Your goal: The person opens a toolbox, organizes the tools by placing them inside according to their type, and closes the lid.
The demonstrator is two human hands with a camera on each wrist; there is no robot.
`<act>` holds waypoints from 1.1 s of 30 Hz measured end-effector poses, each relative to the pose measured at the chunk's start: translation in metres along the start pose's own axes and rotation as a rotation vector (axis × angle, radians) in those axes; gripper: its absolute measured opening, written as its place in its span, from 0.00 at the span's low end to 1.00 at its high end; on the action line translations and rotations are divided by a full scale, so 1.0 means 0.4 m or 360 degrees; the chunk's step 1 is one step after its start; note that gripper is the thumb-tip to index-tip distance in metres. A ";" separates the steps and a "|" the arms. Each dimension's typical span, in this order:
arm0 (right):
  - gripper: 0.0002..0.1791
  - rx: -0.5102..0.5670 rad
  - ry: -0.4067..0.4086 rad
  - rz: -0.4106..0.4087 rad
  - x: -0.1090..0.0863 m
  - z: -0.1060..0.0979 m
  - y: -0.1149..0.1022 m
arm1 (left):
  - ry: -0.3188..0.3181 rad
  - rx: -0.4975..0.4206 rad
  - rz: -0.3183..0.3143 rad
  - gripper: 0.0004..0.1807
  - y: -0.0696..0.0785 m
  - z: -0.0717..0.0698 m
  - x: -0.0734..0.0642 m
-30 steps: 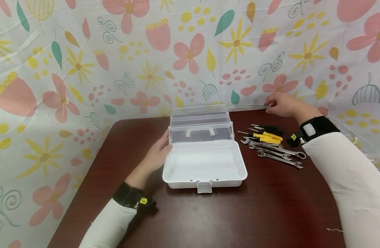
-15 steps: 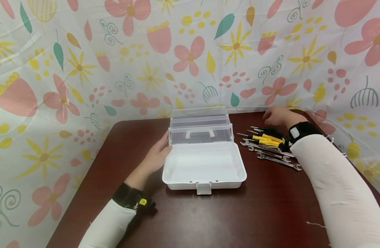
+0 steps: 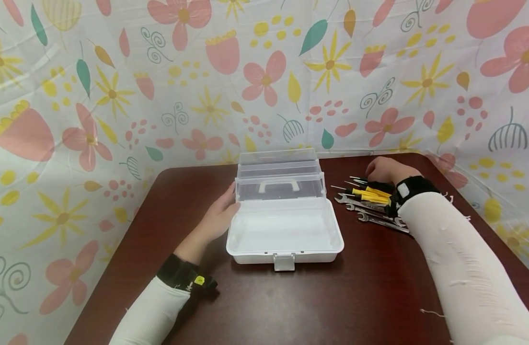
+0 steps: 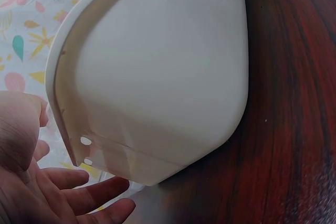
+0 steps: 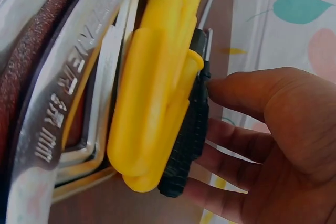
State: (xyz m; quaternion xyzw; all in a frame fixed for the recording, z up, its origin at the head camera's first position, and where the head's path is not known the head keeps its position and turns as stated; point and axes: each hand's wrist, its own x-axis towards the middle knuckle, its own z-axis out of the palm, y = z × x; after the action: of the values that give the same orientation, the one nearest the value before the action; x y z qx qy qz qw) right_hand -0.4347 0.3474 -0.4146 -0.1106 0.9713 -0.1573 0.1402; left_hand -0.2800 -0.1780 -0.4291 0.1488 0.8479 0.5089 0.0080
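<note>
My left hand [image 3: 219, 216] rests on the left rear corner of a white plastic toolbox [image 3: 256, 259], whose clear lid [image 3: 281, 188] stands raised at the back. In the left wrist view, the fingers [image 4: 86, 195] are loosely extended beside the box's outer wall [image 4: 163, 72]. At the right rear, my right hand [image 3: 388, 170] is at the far side of black-handled screwdrivers [image 5: 181, 163]. Its thumb tip meets a black handle, while some fingertips are hidden behind the handles; no firm grip shows. Yellow-handled screwdrivers [image 3: 370, 195] lie right beside them.
Several metal wrenches [image 3: 368, 207] lie in front of the screwdrivers, partly under the right wrist in the head view. L-shaped hex keys [image 5: 100, 145] are between wrench and yellow handles. A patterned cloth [image 3: 264, 110] hangs behind the dark brown table [image 3: 281, 306].
My right hand has come from the table's far right edge toward me, down to the black-handled screwdrivers. The left hand and toolbox stay in place.
</note>
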 end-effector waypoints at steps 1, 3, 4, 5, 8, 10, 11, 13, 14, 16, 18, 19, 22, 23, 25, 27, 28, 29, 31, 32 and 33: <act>0.21 -0.0005 -0.0003 -0.0001 0.001 0.002 0.000 | -0.0002 0.0000 -0.0004 0.37 0.011 -0.001 -0.004; 0.20 -0.0017 0.0001 -0.0004 0.003 0.005 0.001 | -0.0011 0.0004 -0.0011 0.37 0.036 -0.004 -0.013; 0.20 -0.0021 0.0002 -0.0005 0.004 0.007 0.002 | -0.0018 0.0002 -0.0009 0.37 0.048 -0.005 -0.018; 0.20 -0.0023 0.0008 -0.0002 0.004 0.009 0.002 | -0.0025 -0.0004 -0.0007 0.37 0.059 -0.006 -0.022; 0.20 -0.0036 0.0017 -0.0001 0.003 0.012 -0.001 | -0.0041 -0.0022 0.0007 0.37 0.076 -0.009 -0.030; 0.20 -0.0034 0.0023 -0.0002 0.001 0.012 -0.003 | -0.0040 -0.0032 0.0018 0.37 0.079 -0.009 -0.031; 0.19 -0.0032 0.0029 0.0002 0.000 0.012 -0.006 | -0.0038 -0.0034 0.0023 0.37 0.077 -0.009 -0.031; 0.19 -0.0022 0.0034 0.0008 -0.002 0.011 -0.010 | -0.0033 -0.0033 0.0029 0.36 0.075 -0.009 -0.030; 0.18 -0.0017 0.0039 0.0005 -0.002 0.012 -0.012 | -0.0030 -0.0029 0.0030 0.36 0.074 -0.009 -0.030; 0.17 0.0000 0.0044 0.0002 -0.004 0.012 -0.015 | -0.0029 -0.0024 0.0024 0.36 0.073 -0.010 -0.030; 0.16 0.0013 0.0049 0.0000 -0.006 0.013 -0.020 | -0.0028 -0.0014 0.0016 0.36 0.060 -0.010 -0.025; 0.14 0.0018 0.0049 -0.0001 -0.005 0.014 -0.020 | -0.0026 -0.0010 0.0010 0.37 0.047 -0.009 -0.020; 0.10 0.0044 0.0035 0.0007 0.001 0.017 -0.017 | -0.0012 0.0002 -0.0002 0.37 0.009 -0.005 -0.005; 0.08 0.0051 0.0027 0.0010 0.003 0.019 -0.014 | -0.0007 0.0006 -0.0003 0.37 -0.004 -0.004 0.000; 0.04 0.0064 0.0009 0.0015 0.010 0.021 -0.010 | 0.0004 0.0018 -0.0005 0.37 -0.016 -0.002 0.004; 0.04 0.0059 -0.0003 0.0018 0.015 0.022 -0.007 | 0.0007 0.0029 -0.0003 0.37 -0.016 -0.003 0.004; 0.04 0.0060 -0.0008 0.0019 0.016 0.023 -0.007 | 0.0007 0.0039 -0.0002 0.37 -0.016 -0.004 0.003; 0.04 0.0057 -0.0009 0.0018 0.016 0.024 -0.008 | 0.0007 0.0046 -0.0002 0.37 -0.016 -0.004 0.003; 0.05 0.0044 -0.0008 0.0021 0.017 0.025 -0.008 | 0.0007 0.0057 0.0000 0.37 -0.016 -0.004 0.004; 0.05 0.0038 -0.0005 0.0021 0.018 0.025 -0.008 | 0.0004 0.0058 0.0002 0.37 -0.016 -0.004 0.004; 0.05 0.0035 -0.0002 0.0020 0.018 0.025 -0.008 | 0.0004 0.0059 0.0001 0.37 -0.016 -0.004 0.004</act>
State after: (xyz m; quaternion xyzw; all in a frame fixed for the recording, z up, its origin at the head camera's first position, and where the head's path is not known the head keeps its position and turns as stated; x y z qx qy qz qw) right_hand -0.4376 0.3399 -0.4245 -0.1031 0.9701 -0.1668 0.1431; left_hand -0.2834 -0.1818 -0.4337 0.1486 0.8571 0.4932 0.0041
